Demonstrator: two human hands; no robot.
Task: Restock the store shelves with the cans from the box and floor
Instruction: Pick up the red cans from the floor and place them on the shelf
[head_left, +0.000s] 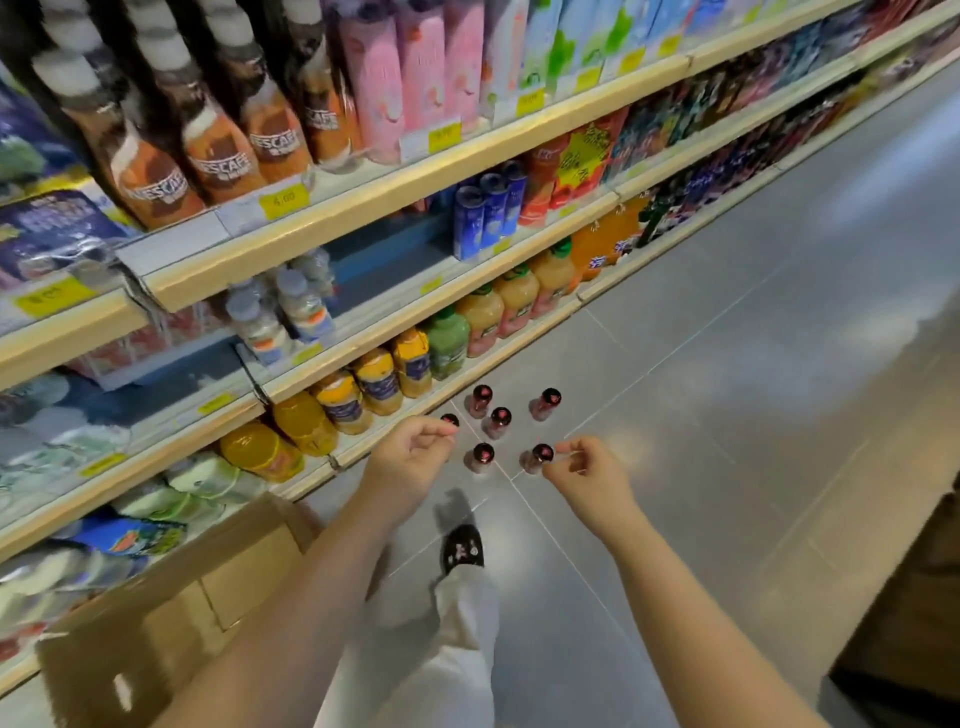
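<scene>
Six dark-capped cans (497, 422) stand on the floor (753, 364) beside the bottom shelf (452, 387), box (171, 613) at left — both the left hand (410, 452) and right hand (584, 467) hover loosely curled, empty, so restocking looks barely begun.

Six dark-capped cans (500, 422) stand on the floor (779, 415); one cardboard box (171, 613); two hands (410, 457).

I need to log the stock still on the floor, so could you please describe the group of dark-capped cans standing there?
Six small cans with dark red bodies and dark tops stand upright in a loose cluster on the grey tiled floor, beside the bottom shelf. The left hand partly covers one; the right hand reaches another, contact unclear. Labels are too blurred to read.
</scene>
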